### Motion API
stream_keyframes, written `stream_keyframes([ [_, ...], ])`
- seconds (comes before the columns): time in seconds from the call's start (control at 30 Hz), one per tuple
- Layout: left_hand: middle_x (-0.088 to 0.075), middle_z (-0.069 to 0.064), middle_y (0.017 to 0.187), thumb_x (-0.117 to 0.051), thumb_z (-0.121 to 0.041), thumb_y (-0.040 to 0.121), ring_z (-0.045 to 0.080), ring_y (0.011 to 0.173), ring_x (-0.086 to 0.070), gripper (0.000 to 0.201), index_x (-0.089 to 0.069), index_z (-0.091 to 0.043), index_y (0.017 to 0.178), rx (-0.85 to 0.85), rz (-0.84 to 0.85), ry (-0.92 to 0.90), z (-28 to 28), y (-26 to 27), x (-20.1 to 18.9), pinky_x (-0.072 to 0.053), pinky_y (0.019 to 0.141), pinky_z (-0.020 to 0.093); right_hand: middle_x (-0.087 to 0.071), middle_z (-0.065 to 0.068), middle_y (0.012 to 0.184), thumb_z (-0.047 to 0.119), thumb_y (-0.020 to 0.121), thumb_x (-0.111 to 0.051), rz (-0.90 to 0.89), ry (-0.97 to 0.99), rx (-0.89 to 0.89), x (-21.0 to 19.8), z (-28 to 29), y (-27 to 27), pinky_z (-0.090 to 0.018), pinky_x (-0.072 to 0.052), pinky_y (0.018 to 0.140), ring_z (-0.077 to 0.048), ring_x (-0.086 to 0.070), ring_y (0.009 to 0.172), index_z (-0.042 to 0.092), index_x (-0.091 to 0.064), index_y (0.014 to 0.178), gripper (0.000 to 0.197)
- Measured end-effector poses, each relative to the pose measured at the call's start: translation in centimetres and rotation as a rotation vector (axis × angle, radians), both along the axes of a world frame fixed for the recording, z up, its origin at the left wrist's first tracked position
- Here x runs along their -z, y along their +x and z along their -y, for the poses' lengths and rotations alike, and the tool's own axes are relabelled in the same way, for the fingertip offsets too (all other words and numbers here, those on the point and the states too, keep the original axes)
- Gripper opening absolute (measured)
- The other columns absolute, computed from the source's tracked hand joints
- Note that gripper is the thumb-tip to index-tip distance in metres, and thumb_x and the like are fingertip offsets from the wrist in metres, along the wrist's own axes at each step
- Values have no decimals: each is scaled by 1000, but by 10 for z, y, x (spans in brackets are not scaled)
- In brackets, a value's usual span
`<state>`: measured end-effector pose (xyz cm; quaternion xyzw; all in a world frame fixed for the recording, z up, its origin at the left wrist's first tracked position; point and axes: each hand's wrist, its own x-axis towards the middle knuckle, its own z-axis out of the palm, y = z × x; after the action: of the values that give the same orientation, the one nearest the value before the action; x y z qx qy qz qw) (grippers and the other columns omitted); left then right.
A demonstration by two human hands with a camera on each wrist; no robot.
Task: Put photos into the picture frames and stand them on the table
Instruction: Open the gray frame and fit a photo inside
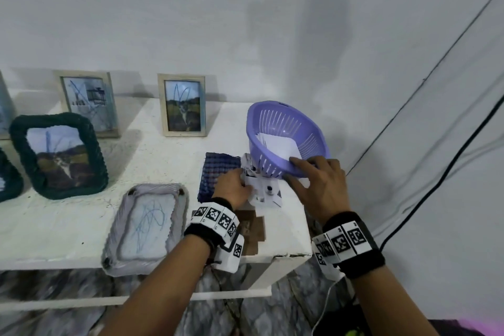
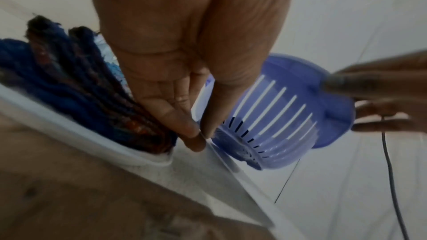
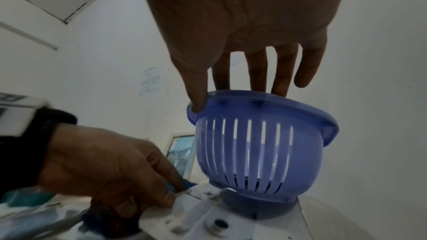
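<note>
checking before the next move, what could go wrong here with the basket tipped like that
1. The right hand grips the purple basket by its near rim, and it is tilted; the white photos inside could slide out.
2. The basket's base sits on the white backing board that the left hand pinches, so pulling the board may drag or topple the basket.
3. All this sits near the table's right corner; anything dropped may fall off.

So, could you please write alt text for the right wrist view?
The right hand grips the rim of a tilted purple basket, thumb outside, fingers inside. Lower left, the left hand pinches a white sheet lying under the basket.
</note>
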<state>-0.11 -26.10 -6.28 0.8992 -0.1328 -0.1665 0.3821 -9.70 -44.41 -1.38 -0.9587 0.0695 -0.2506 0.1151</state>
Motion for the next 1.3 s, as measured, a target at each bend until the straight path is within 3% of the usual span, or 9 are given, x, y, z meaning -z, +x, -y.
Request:
stream_keyframes([
  [0.23, -61, 6, 76, -65, -23, 88, 24, 72, -55, 18, -60, -9, 79, -135, 50, 94, -5, 3, 8, -41, 65, 30, -61, -3, 88, 56, 73, -64, -84, -151, -57, 25, -19, -11, -41, -44, 71, -32, -52, 79, 29, -72, 98, 38],
  [0.37, -72, 13, 84, -64, -13, 88, 26, 76, -69, 13, -66, 0, 89, -159, 24, 16, -19, 8, 14, -57, 75, 41, -60, -4, 88, 54, 73, -66, -116, -143, -46, 27, -25, -12, -42, -44, 71, -33, -52, 79, 28, -71, 97, 36],
  [0.5, -72, 14, 101, -54, -10, 95, 19, 75, -72, 32, -61, -3, 125, -121, -38, -72, -25, 8, 9, -57, 64, 28, -60, -1, 83, 63, 75, -55, -174, -120, -68, 16, -27, -10, -40, -43, 70, -31, -52, 76, 28, -71, 95, 42],
  [0.6, -73, 9, 91, -47, -11, 100, 16, 72, -71, 29, -62, -5, 124, -135, -29, -181, -27, 10, 0, -59, 67, 31, -63, -3, 79, 60, 81, -54, -179, -40, -123, 2, -20, 1, -36, -46, 65, -30, -57, 73, 23, -73, 98, 45],
  [0.73, -71, 2, 81, -47, -21, 102, 16, 66, -68, 24, -64, -7, 112, -257, -39, -425, -27, 14, -17, -60, 73, 42, -67, -6, 94, 43, 89, -61, -294, 25, -134, -40, -2, 40, -37, -50, 74, -30, -62, 91, 20, -70, 110, 33],
  [0.87, -71, 1, 88, -62, -31, 94, 14, 75, -71, 44, -51, -12, 133, -239, -64, -436, -24, 21, -26, -58, 79, 37, -66, -6, 110, 39, 90, -59, -400, -30, -156, -79, 14, 95, -34, -45, 85, -27, -59, 105, 21, -65, 118, 34],
  [0.93, -71, -1, 87, -65, -29, 92, 11, 77, -70, 50, -48, -14, 137, -198, -45, -364, -24, 23, -24, -54, 73, 26, -64, -7, 118, 37, 90, -61, -518, -80, -155, -85, 20, 130, -34, -43, 90, -27, -56, 112, 20, -62, 123, 38],
  [1.1, -68, -3, 84, -65, -27, 93, 9, 75, -68, 50, -47, -14, 138, -168, -47, -376, -25, 22, -21, -46, 55, 7, -57, -6, 125, 34, 81, -71, -752, -236, -101, -72, 13, 192, -33, -45, 88, -28, -57, 112, 22, -58, 125, 47],
  [1.3, -70, -3, 86, -66, -28, 92, 10, 82, -68, 55, -44, -16, 141, -130, -34, -371, -28, 26, -16, -53, 75, 26, -60, -6, 121, 41, 72, -80, -881, -464, -165, -27, 3, 212, -33, -47, 90, -29, -58, 111, 14, -59, 119, 58],
])
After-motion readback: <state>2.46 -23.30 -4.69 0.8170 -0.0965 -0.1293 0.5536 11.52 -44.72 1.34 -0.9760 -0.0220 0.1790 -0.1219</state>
